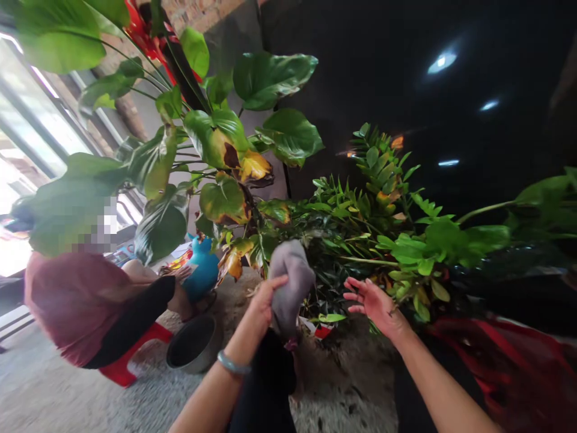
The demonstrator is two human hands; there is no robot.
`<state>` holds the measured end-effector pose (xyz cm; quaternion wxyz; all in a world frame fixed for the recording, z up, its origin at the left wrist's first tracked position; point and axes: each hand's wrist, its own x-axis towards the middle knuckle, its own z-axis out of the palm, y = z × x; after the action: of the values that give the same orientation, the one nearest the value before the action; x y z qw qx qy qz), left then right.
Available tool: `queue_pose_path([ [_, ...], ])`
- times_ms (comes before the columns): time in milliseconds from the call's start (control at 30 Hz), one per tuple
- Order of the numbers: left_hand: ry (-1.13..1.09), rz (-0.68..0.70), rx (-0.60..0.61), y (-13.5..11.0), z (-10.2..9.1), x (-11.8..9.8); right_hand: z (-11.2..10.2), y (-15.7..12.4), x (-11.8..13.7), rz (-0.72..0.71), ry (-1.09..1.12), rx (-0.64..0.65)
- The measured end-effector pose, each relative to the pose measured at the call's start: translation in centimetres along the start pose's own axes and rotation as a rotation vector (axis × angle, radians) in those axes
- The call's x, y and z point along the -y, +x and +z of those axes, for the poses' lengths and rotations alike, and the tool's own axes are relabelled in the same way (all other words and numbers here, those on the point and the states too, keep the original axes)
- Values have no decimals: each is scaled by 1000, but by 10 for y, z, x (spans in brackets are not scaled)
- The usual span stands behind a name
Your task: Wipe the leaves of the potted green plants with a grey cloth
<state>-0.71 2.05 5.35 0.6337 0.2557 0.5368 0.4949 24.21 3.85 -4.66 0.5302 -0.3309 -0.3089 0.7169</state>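
Observation:
My left hand [265,299] grips a grey cloth [292,282], with the thumb lying across its front. The bunched cloth rises above the hand and hangs down below it; its exact kind is unclear. To the right, my right hand [370,302] is raised palm up, fingers apart and nothing in it. Beside that hand grow the green leaves of a low plant [424,264]. Beyond the cloth stands a large-leaved plant [225,195] with some yellow and brown leaves.
At the left, a person in a pink top [74,300] sits on a red stool [135,355]. A dark bucket [196,346] and a blue rounded object [202,267] are near them. Red mesh-like material [505,361] lies at the right. A dark glossy surface [406,78] rises behind the plants.

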Motion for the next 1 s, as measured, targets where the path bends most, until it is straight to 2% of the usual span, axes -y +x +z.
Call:
queue_pose_path([
  [33,40,-101,67,-3,0,18,0,0,-1,-2,-2,4],
  [100,55,-121,251,-15,1,45,0,-1,-1,4,-13,13],
  [133,73,-96,320,-23,3,49,-1,-1,-1,10,-22,18],
  [200,92,39,393,-33,10,35,-2,-1,-1,20,-33,13],
  [267,79,247,351,-34,22,1,-2,-1,1,20,-29,-5],
  [333,9,434,231,-23,36,-33,-1,-1,2,23,-16,-11],
  [400,-29,504,128,-7,46,-49,1,-2,4,33,-4,3],
  [467,43,449,75,7,49,-40,1,-3,5,39,8,15],
  [533,215,311,104,12,43,-14,0,-2,5,34,15,18],
  [600,387,170,214,7,32,12,-3,-2,4,28,14,29],
  [667,451,95,318,-3,22,22,-5,-2,4,24,7,46],
  [767,348,176,355,-10,23,1,-4,-2,3,36,-4,42],
  [900,144,424,242,9,49,-42,2,-1,2,62,-9,26],
  [933,118,436,212,16,55,-44,3,-1,1,58,-6,22],
  [1000,150,376,181,25,60,-36,5,0,2,57,9,-2],
])
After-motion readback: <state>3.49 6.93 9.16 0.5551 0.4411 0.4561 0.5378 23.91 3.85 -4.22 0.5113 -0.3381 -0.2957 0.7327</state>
